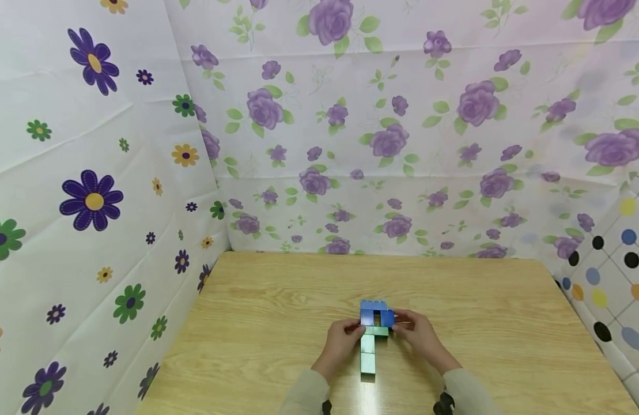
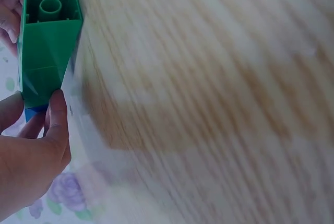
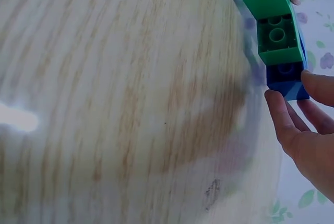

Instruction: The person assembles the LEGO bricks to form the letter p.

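A figure of joined toy building blocks lies near the middle of the table in the head view. Blue building blocks (image 1: 368, 305) form its far part around a small gap, and green building blocks (image 1: 368, 344) make a bar and a stem towards the person. With thumb and fingers, my left hand (image 1: 342, 340) pinches the figure's left side, where blue meets green. At the opposite side, my right hand (image 1: 418, 333) grips a blue block (image 3: 287, 88) that juts out to the right. Hollow undersides show in a green block (image 2: 49, 46) and in that blue block.
The wooden table (image 1: 267, 288) extends around both hands. Behind it hangs a purple-flowered sheet (image 1: 381, 144), and a daisy-patterned sheet (image 1: 91, 259) covers the left side. A dotted sheet (image 1: 615, 288) borders the right edge.
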{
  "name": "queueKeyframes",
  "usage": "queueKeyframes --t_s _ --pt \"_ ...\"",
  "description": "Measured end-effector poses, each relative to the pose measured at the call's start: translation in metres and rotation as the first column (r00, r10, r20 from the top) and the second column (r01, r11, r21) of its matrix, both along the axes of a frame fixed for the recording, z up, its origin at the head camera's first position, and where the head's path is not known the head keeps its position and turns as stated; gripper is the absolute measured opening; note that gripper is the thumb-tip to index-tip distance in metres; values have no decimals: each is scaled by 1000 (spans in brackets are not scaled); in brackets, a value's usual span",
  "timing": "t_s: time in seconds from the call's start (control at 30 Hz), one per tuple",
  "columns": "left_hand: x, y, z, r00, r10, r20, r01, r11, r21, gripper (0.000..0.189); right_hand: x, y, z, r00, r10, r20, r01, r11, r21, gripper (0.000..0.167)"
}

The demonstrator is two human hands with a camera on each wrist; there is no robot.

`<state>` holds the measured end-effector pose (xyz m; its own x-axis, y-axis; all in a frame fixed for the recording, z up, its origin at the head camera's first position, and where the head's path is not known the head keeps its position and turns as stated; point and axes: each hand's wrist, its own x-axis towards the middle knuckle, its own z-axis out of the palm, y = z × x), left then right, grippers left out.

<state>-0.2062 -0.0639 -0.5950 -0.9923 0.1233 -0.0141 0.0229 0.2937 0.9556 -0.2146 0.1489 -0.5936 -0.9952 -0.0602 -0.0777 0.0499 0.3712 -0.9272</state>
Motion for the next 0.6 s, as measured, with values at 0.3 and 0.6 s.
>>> queueKeyframes --t_s 0.3,0.6 --pt "-4 2 -6 1000 -3 4 3 999 -53 25 -4 1 -7 1000 12 5 -12 999 29 36" --pt "-7 3 -6 1000 -18 -11 17 994 -105 24 -7 1 -10 1000 6 4 -7 999 31 35"
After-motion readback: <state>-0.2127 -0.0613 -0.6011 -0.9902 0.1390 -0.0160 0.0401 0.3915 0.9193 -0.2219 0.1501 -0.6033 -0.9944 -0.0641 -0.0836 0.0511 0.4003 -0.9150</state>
